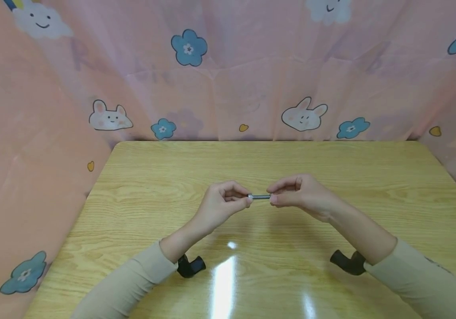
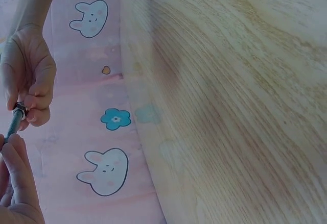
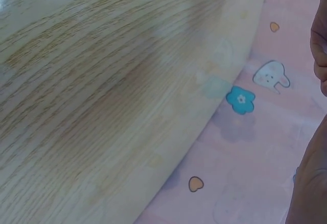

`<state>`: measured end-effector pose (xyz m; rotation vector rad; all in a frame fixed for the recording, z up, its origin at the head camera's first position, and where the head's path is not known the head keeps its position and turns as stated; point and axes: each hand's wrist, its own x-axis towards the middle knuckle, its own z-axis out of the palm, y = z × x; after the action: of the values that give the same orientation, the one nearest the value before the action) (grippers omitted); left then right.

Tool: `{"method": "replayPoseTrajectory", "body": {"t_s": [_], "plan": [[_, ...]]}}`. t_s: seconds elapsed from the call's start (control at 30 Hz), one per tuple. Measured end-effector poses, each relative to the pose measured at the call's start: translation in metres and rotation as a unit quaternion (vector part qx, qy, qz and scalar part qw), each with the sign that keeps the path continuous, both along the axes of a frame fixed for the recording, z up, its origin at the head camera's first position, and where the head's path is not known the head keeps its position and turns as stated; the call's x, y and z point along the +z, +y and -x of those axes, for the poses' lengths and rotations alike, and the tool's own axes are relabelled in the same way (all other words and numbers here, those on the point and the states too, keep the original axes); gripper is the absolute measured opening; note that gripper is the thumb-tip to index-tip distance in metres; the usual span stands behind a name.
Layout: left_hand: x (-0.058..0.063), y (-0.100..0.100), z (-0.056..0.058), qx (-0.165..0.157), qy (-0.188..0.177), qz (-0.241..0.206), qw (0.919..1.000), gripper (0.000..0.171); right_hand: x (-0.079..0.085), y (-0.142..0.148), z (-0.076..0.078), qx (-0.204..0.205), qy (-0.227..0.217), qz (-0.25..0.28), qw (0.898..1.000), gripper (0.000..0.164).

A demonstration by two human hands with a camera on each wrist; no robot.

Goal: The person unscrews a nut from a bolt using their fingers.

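Note:
Held level between the two hands over the table is a threaded metal bolt. My left hand pinches one end of it between thumb and fingertips. At the other end my right hand grips with thumb and forefinger. In the left wrist view, a dark hexagonal nut or bolt head sits at the right hand's fingertips, and bluish-grey thread runs from there to the left fingers. Only parts of the hands appear along the right edge of the right wrist view, where the bolt is out of sight.
A light wood-grain table lies beneath the hands, with bright reflections near its front. Behind it hangs a pink curtain printed with flowers, clouds and rabbits. Black wrist-worn devices stick out beside both sleeves.

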<state>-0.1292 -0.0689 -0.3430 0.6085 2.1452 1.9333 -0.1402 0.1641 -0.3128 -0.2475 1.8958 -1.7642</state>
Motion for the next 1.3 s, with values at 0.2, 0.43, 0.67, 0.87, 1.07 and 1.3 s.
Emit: {"method": "replayPoseTrajectory", "body": {"t_s": [0.2, 0.43, 0.67, 0.87, 1.07, 1.3], "plan": [[0.001, 0.000, 0.001, 0.000, -0.001, 0.000, 1.0000, 0.013, 0.000, 0.000, 0.002, 0.010, 0.009, -0.013, 1.000, 0.029], [0.000, 0.001, 0.003, -0.003, 0.001, -0.004, 1.0000, 0.013, 0.002, -0.002, 0.004, 0.024, -0.030, -0.011, 0.999, 0.030], [0.001, 0.000, 0.003, -0.003, 0.002, 0.000, 1.0000, 0.013, 0.000, -0.001, 0.003, 0.008, 0.026, -0.042, 0.999, 0.034], [-0.001, 0.001, 0.005, 0.000, -0.016, 0.001, 0.9999, 0.014, -0.007, -0.003, -0.002, -0.039, 0.103, -0.074, 0.991, 0.031], [0.001, 0.002, 0.005, 0.008, -0.031, -0.006, 0.9995, 0.012, -0.010, -0.002, -0.001, -0.025, 0.124, -0.066, 0.990, 0.041], [0.000, 0.002, 0.003, 0.006, -0.031, -0.007, 0.9995, 0.013, -0.007, -0.001, 0.005, 0.022, 0.062, -0.067, 0.996, 0.037]]}}
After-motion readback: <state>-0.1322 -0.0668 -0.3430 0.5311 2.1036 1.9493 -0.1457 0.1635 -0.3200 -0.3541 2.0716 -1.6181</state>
